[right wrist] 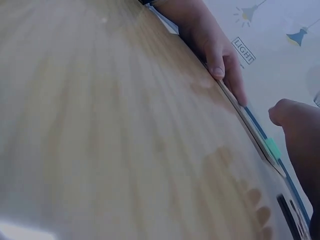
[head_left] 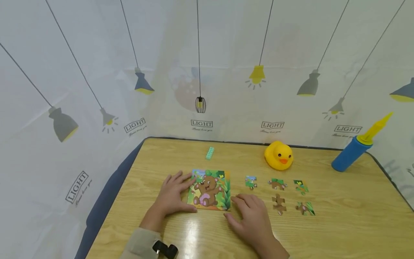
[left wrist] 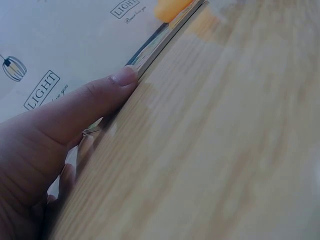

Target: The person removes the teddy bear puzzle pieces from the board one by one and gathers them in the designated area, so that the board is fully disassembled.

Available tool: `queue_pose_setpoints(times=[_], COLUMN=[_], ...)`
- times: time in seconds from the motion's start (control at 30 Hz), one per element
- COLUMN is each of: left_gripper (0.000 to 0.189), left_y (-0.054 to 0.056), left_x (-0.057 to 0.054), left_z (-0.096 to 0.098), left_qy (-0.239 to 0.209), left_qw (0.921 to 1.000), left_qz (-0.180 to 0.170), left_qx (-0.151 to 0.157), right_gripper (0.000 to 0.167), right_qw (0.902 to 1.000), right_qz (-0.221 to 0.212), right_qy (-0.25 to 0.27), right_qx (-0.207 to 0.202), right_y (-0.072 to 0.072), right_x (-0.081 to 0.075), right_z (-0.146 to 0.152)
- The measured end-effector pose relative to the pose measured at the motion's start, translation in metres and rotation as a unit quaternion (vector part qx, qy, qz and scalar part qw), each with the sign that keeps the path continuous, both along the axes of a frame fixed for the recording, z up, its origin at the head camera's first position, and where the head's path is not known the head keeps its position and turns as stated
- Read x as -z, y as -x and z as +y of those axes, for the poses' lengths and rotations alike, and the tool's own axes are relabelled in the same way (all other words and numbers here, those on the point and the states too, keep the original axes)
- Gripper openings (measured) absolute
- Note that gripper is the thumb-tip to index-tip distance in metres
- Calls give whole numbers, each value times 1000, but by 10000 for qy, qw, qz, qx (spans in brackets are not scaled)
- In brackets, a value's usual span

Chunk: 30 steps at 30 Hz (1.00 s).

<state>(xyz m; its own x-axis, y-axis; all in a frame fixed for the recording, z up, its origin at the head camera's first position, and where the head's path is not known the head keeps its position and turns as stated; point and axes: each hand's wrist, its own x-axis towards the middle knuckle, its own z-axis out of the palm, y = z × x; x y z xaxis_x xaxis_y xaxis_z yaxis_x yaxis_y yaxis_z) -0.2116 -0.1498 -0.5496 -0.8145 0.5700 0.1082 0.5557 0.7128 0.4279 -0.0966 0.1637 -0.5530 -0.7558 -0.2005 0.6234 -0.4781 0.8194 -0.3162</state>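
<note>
A flat bear picture puzzle (head_left: 207, 190) lies on the wooden table, showing a brown cartoon bear among green leaves. My left hand (head_left: 173, 196) rests at its left side, fingers spread. The left thumb touches the puzzle's near edge, which is seen edge-on in the left wrist view (left wrist: 155, 55). Beside the lower right corner, my right hand (head_left: 252, 216) lies low over the table, its fingers loosely bent and holding nothing. In the right wrist view, the right thumb (right wrist: 295, 117) is apart from the puzzle. Several loose jigsaw pieces (head_left: 279, 204) lie to the right of this hand.
At the back of the table (head_left: 155, 151) are a small mint-green toy brick (head_left: 210, 153) and a yellow rubber duck (head_left: 279, 155). A blue hand pump (head_left: 350, 154) with a yellow nozzle stands tilted at the back right. White lamp-printed sheeting (head_left: 226, 46) encloses the table.
</note>
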Motion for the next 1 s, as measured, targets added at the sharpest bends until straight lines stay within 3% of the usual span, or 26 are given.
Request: queue_pose_setpoints(times=[0.23, 0.5, 0.73, 1.0], left_gripper=[113, 111, 111, 113], left_y=[0, -2, -2, -2], left_x=[1, -4, -3, -3], left_z=[2, -1, -2, -2], left_qy=[20, 53, 47, 85], left_qw=[9999, 9999, 9999, 9999], left_qz=[148, 160, 155, 125], left_qx=[68, 8, 21, -5], right_gripper=[59, 46, 59, 49], right_qw=[9995, 9963, 9857, 9805], right_qz=[-234, -678, -1466, -1902], right_qy=[-185, -487, -681, -279], right_qx=[56, 201, 484, 402], right_y=[17, 34, 38, 39], right_x=[2, 1, -6, -8], right_z=[-28, -54, -64, -65])
